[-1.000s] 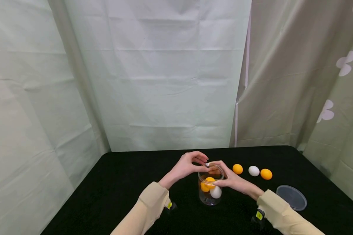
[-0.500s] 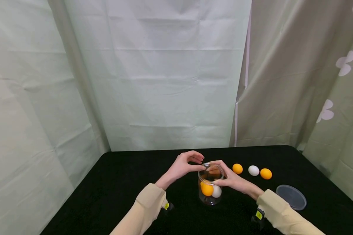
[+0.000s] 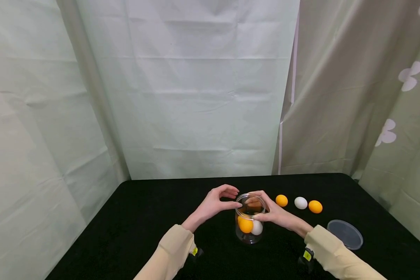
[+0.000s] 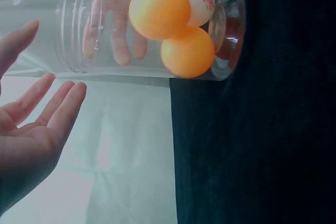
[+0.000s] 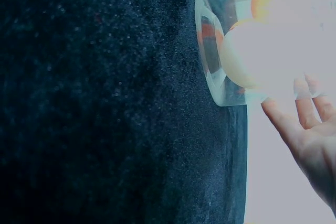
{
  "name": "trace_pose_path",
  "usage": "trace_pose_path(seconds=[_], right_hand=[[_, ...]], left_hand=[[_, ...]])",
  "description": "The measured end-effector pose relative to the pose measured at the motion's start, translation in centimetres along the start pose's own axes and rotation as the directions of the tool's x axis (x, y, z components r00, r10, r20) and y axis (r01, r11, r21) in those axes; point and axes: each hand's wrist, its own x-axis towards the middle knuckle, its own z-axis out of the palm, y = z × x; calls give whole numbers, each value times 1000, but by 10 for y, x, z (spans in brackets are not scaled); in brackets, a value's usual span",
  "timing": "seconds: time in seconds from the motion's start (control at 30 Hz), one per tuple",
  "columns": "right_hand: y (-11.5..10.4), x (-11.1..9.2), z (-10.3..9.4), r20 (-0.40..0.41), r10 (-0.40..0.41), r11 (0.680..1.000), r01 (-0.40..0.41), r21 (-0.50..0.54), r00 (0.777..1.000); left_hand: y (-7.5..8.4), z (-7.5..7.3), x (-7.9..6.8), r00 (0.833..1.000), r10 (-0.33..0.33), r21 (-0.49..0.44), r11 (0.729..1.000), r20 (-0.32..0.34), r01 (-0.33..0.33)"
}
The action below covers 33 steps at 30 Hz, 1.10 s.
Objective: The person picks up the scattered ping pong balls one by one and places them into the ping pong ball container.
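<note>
A clear, lidless jar (image 3: 249, 238) stands upright on the black tabletop. Inside it lie orange ping-pong balls (image 3: 245, 225) and a white ping-pong ball (image 3: 257, 227); the left wrist view shows red print on the white ball (image 4: 202, 3). My right hand (image 3: 273, 214) grips the jar near its top from the right, thumb in front and fingers behind. At the left of the jar's mouth is my left hand (image 3: 217, 203), holding nothing, its fingers spread and loosely bent. In the left wrist view, the left hand (image 4: 37, 129) appears apart from the rim.
Right of the jar, an orange ball (image 3: 281, 200), a white ball (image 3: 300, 203) and another orange ball (image 3: 315, 207) form a row. A round translucent lid (image 3: 345, 234) lies nearer, beside the right sleeve. Pale curtains (image 3: 203, 97) hang behind the table.
An orange ball has settled lower inside the jar. My left hand has drawn back leftward from the jar's mouth. The right hand keeps its grip in the same place.
</note>
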Motion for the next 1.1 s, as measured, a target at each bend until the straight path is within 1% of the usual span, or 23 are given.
trace_pose_path(seconds=[0.2,0.43,0.53,0.67,0.8,0.93,1.1], right_hand=[[0,-1,0,-7,8,1000,-8,-4,1000],[1,-1,0,-8,16,1000,-16,2,1000],[0,-1,0,-8,13,1000,-13,0,1000],[-1,-1,0,-7,9,1000,-10,-9,1000],[-1,0,0,-6,8,1000,-8,-9,1000],[-1,0,0,-5,9,1000,-9,1,1000],[1,-1,-1,-8,12,1000,-12,-7,1000]], left_hand=[[-5,5,-1,1000,-16,-32,999,4,16],[-13,10,-1,999,-17,-64,998,31,19],[-24,12,2,1000,-16,-75,997,27,18],[-41,16,7,1000,-21,-66,998,13,22],[-49,20,9,1000,-9,-60,998,16,10],[-52,22,9,1000,4,-66,998,17,-3],[-50,25,9,1000,-13,-49,999,16,13]])
